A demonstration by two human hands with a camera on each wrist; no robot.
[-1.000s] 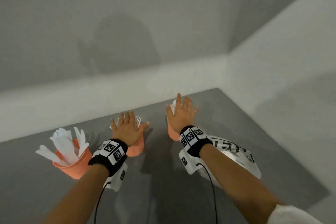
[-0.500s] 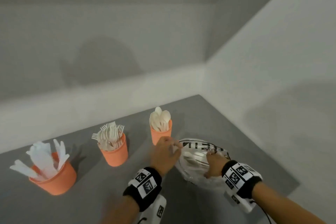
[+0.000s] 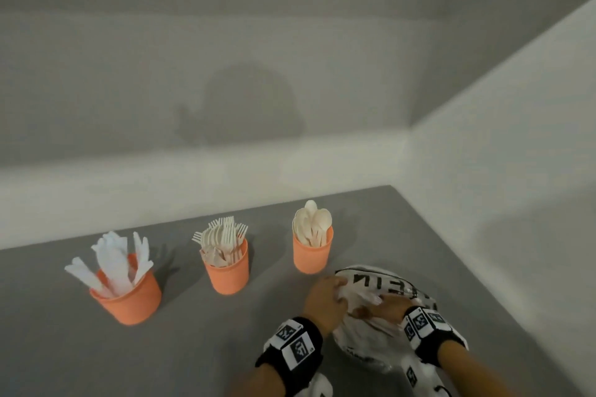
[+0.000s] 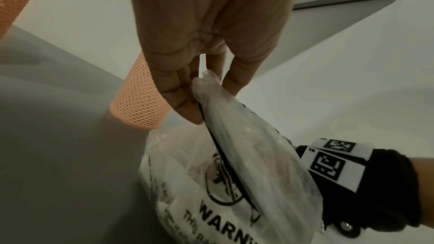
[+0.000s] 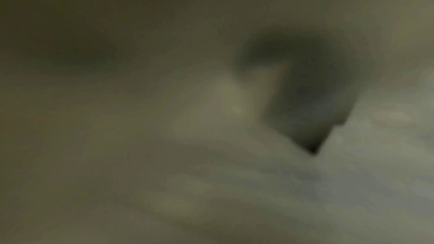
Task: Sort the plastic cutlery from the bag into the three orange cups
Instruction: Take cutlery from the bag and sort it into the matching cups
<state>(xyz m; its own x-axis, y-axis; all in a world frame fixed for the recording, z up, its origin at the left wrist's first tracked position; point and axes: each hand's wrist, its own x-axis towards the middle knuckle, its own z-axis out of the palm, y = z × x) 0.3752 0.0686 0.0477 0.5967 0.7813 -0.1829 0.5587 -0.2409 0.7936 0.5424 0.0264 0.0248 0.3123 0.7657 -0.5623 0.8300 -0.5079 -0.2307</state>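
Note:
Three orange cups stand in a row on the grey table: one with knives, one with forks, one with spoons. The clear printed plastic bag lies to the right of the spoon cup. My left hand pinches the bag's rim. In the left wrist view the left hand holds that bunched rim up, and the bag hangs open below. My right hand is inside the bag, its fingers veiled by plastic. Some white cutlery shows beside them. The right wrist view is dark and blurred.
White walls close off the table at the back and on the right, meeting in a corner beyond the spoon cup. Bare grey surface lies in front of the cups and left of the bag. A mesh-textured orange cup stands just past my left fingers.
Both hands have drawn back from above the fork and spoon cups to the bag. The left hand took hold of the rim and the right hand went inside.

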